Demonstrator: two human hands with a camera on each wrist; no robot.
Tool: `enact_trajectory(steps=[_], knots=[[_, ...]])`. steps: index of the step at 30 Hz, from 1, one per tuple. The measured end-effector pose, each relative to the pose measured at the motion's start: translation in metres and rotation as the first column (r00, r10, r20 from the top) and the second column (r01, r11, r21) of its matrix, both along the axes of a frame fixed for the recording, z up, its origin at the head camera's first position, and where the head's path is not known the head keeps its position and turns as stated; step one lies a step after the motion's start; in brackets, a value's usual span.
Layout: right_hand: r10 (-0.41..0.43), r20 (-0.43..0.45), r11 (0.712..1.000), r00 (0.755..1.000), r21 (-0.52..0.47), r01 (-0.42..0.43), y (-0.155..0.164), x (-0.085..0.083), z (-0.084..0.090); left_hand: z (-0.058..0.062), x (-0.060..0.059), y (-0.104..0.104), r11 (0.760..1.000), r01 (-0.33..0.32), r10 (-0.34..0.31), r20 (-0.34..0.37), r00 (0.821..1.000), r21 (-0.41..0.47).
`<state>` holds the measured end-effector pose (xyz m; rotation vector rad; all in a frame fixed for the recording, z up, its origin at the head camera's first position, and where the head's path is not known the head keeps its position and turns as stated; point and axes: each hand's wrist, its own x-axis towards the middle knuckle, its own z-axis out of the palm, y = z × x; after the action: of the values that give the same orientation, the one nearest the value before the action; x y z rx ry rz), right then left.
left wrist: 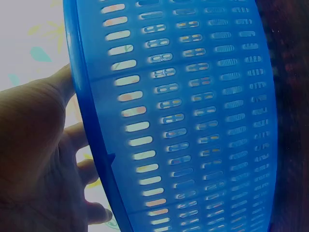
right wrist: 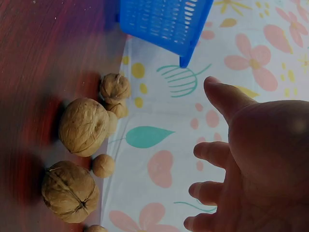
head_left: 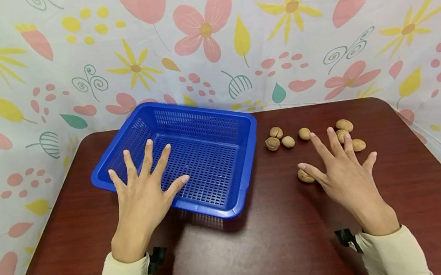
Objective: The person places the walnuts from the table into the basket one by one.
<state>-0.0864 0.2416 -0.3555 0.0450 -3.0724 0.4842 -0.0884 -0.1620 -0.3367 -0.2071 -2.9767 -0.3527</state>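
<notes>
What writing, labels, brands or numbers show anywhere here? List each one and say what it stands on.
None: no readable text in any view.
The blue basket is plain perforated plastic with no label or brand visible.
The walnuts carry no marks.
The backdrop cloth shows only printed flowers, leaves and swirls, no letters.
The brown table is bare of stickers or numbers.
The black wrist straps show no legible marking.
</notes>
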Motion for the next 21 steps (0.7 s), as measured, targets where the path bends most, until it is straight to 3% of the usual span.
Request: enact_trajectory(steps=[12, 21], knots=[[-0.006, 0.015, 1.0, 1.0, -0.006, 0.006, 0.017, -0.003, -0.001, 0.004, 0.002, -0.022, 1.0, -0.013, 0.011, 0.064, 0.998, 0.021], [0.024, 0.034, 0.991, 0.999, -0.136, -0.019, 0.051, -0.011, -0.008, 0.008, 0.0, -0.06, 0.996, -0.007, -0.002, 0.107, 0.994, 0.084]])
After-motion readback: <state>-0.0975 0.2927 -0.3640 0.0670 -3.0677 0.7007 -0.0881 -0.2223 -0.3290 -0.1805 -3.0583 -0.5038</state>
